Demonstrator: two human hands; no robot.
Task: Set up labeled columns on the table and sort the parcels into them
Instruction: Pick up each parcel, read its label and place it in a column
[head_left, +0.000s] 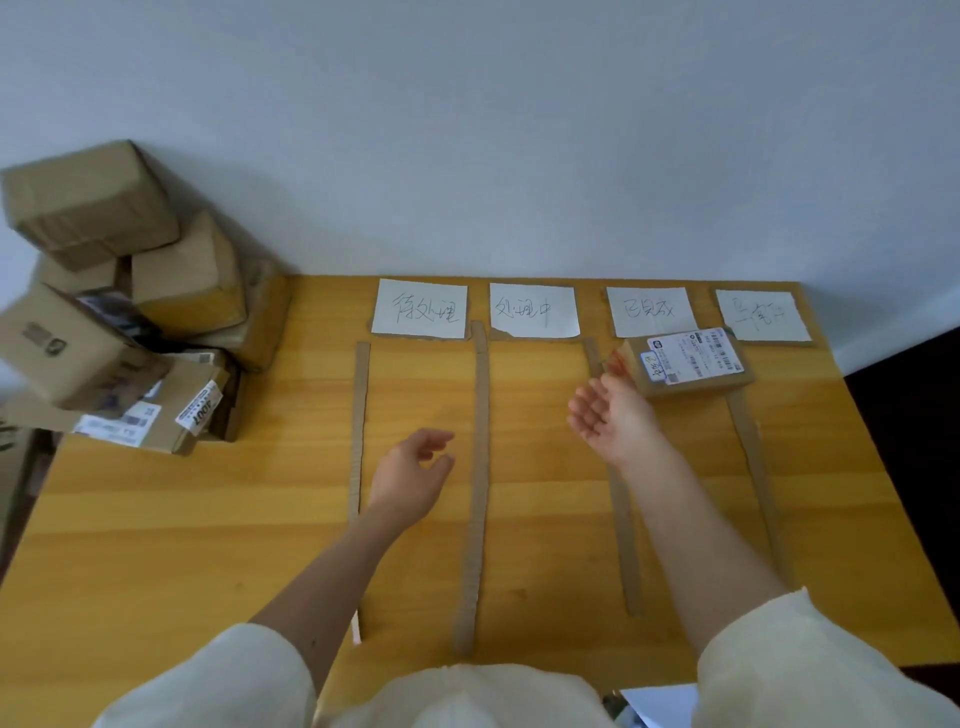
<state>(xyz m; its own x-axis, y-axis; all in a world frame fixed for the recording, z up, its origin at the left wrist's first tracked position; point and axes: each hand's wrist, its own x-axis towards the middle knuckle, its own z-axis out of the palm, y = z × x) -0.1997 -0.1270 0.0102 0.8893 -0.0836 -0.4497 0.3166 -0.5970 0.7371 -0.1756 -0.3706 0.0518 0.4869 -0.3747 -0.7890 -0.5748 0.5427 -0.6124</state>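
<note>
Four handwritten paper labels (420, 309) line the far edge of the wooden table (156, 519). Long cardboard strips (479, 483) run toward me and divide the top into columns. One small parcel (688, 359) with a white shipping label lies in the third column, just below its paper label. My right hand (608, 410) hovers palm-up with relaxed fingers, just left of that parcel and apart from it. My left hand (413, 475) hangs over the first column with loosely curled fingers, holding nothing.
A heap of brown cardboard parcels (119, 306) is stacked at the table's far left corner against the wall. A white sheet (657, 701) shows at the near edge by my right sleeve. The table's right edge drops to a dark floor.
</note>
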